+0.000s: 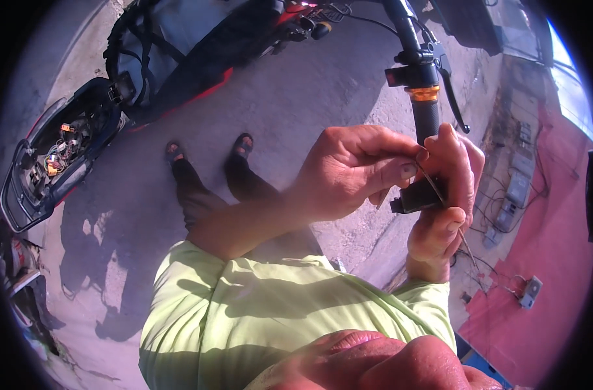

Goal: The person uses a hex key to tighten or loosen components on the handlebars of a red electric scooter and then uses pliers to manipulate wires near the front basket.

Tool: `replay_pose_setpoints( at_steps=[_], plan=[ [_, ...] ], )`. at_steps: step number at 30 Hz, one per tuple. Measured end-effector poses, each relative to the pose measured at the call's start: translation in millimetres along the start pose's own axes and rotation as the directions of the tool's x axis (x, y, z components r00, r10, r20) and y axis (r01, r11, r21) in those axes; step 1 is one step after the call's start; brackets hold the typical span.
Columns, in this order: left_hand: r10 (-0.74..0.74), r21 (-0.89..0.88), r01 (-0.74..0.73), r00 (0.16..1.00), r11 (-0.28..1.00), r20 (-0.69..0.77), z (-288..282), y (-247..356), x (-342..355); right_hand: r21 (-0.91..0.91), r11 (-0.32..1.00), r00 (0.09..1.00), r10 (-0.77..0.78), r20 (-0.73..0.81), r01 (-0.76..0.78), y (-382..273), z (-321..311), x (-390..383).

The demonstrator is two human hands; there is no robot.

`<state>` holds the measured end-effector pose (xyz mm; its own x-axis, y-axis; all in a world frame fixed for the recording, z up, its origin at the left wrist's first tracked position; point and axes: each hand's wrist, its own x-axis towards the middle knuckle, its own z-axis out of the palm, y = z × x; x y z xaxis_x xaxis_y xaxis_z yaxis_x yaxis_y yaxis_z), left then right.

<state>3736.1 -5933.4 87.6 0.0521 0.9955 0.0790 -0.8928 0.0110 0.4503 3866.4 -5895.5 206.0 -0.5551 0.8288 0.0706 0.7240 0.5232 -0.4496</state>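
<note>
My left grip (348,174) pinches the wire (431,179), which crosses the black block (418,196); my right grip (447,195) clasps it lower down. I'd best steady both pinches and bend gently.

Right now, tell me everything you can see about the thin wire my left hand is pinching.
The thin wire looks brownish-grey, perhaps metal. The left hand pinches it between thumb and forefinger; from there it slants down to the right, nearly straight, passing before a black boxy part, to the right hand beside its thumb. A similar strand shows below that hand, likely the same wire. Whether that hand grips it is unclear.
</note>
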Motion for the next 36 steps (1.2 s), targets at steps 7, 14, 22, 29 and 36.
replay_pose_setpoints(
  at_steps=[7, 14, 22, 29, 36],
  plan=[
    [-0.06, -0.232, 0.052, 0.998, 0.971, -0.026, -8, 3, -7, 0.363, 0.93, 0.999, 0.051, 0.011, -0.052, 1, 36, -19],
    [-0.199, -0.234, 0.17, 0.974, 0.957, -0.105, -22, 9, -10, 0.664, 0.645, 0.926, 0.273, 0.26, -0.377, 21, 47, -39],
    [0.049, 0.282, 0.027, 0.965, 0.959, -0.257, -18, 3, -7, 0.72, 0.507, 0.873, 0.375, 0.311, -0.474, 10, 65, -23],
    [0.002, 0.321, 0.041, 0.991, 0.946, -0.131, -24, -3, -6, 0.604, 0.553, 0.816, 0.455, 0.358, -0.574, 26, 66, -27],
    [-0.048, 0.146, 0.06, 0.995, 0.987, -0.085, -50, -43, -4, 0.356, 0.706, 0.773, 0.44, 0.456, -0.612, 65, 58, -79]
  ],
)
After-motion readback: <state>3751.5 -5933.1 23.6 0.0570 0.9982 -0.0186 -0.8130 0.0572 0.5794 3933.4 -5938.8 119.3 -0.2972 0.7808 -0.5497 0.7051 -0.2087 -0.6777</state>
